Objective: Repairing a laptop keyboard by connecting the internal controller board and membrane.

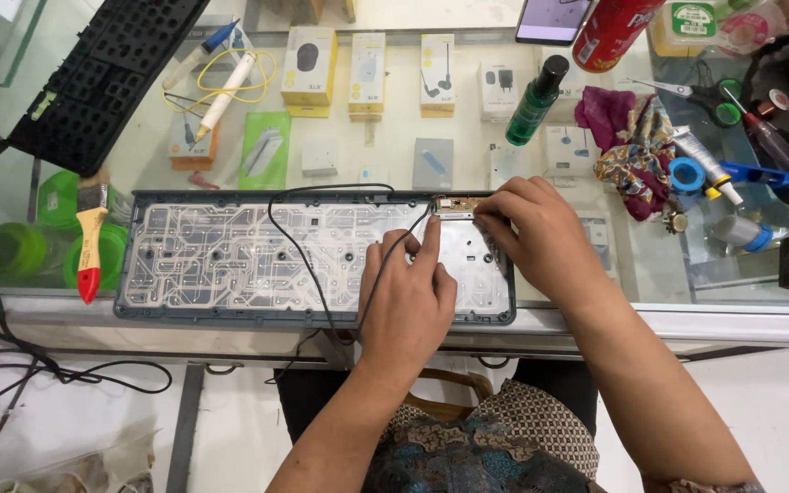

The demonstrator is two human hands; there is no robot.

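An opened keyboard base [230,260] is laid flat on the glass tabletop [741,292], its clear membrane sheet with printed traces facing up. Both hands are gathered at its right end. The left hand [408,292] is rested on the membrane with the fingers curled and the index finger stretched forward, its tip pressed just beside the small circuit board [457,205] set at the upper edge of the base; nothing is gripped in it. The right hand [536,233] is laid over the top right corner of the base, its fingers bent down onto the edge next to the board — whether anything is pinched beneath the fingertips cannot be told. A black cable [308,265] is run from the board area in a loop across the membrane and over the near edge of the tabletop.

To the left of the base a paintbrush with a red and yellow handle [90,246] is laid, and the black key frame [107,78] is propped at the far left. Behind the right hand a green bottle [535,102] is lying tilted, with a bundle of patterned cloth [630,151] near it — scissors [700,96] are seen further right.
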